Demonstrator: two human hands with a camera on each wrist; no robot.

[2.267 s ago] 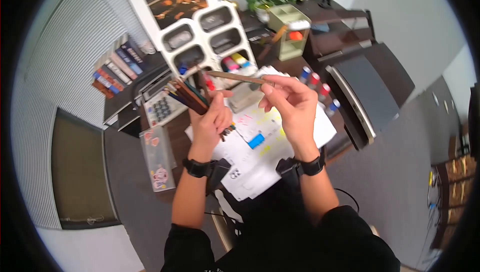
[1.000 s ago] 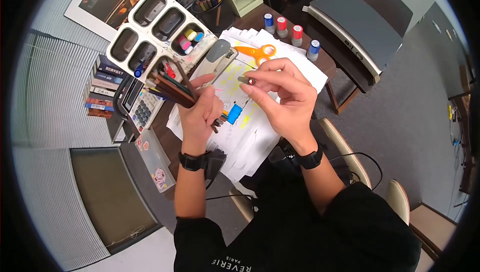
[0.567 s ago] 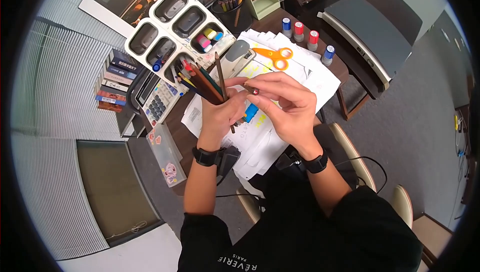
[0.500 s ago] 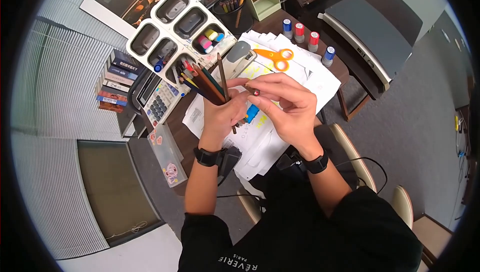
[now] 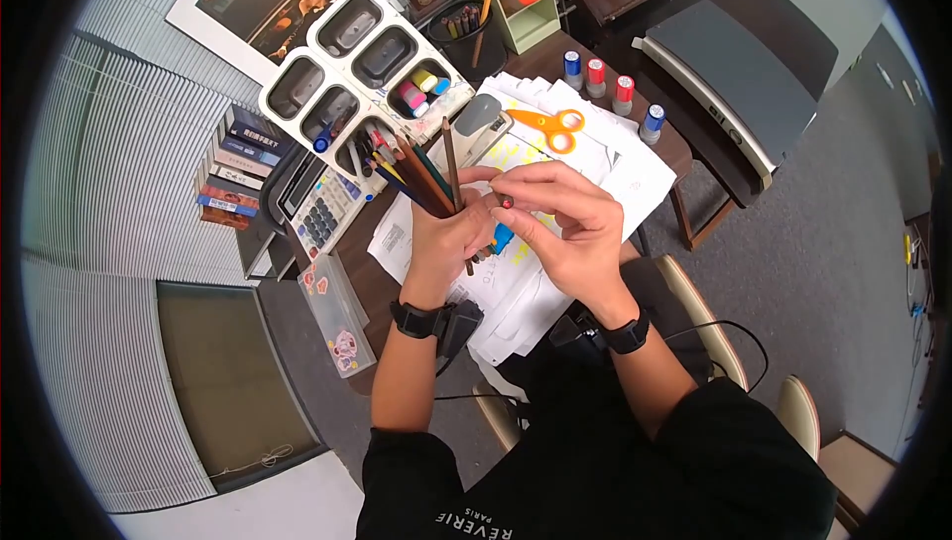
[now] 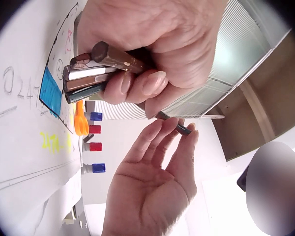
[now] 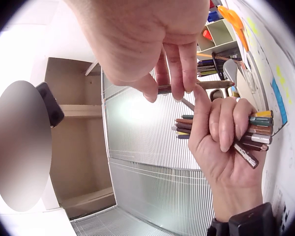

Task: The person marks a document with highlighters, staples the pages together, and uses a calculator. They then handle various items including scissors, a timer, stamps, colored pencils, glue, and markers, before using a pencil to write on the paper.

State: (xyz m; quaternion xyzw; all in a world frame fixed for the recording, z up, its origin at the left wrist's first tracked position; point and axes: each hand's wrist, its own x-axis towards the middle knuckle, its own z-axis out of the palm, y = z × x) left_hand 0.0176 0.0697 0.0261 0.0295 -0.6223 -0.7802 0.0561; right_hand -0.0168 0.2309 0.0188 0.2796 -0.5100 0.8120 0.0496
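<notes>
My left hand [image 5: 446, 240] grips a bundle of colored pencils [image 5: 423, 179], their points facing up and away. From the underside, the left wrist view shows the blunt pencil ends [image 6: 91, 78] sticking out of the fist. Just to the right, my right hand [image 5: 577, 228] pinches one dark pencil [image 7: 214, 85] between thumb and fingers. That pencil is almost end-on in the head view. In the right wrist view it lies nearly level, with the left index fingertip [image 7: 200, 92] right at it.
Marked papers [image 5: 535, 292] cover the desk under my hands. Around them are orange scissors [image 5: 558, 130], a stapler [image 5: 479, 123], several stamps [image 5: 623, 96], a calculator [image 5: 322, 215], a white organizer [image 5: 288, 94], a pencil cup [image 5: 474, 49] and a clear case [image 5: 337, 317].
The pencil in my right hand has turned from pointing left to nearly end-on. My hands have come together, left keeping its bundle. The head view has shifted, bringing the scissors into sight.
</notes>
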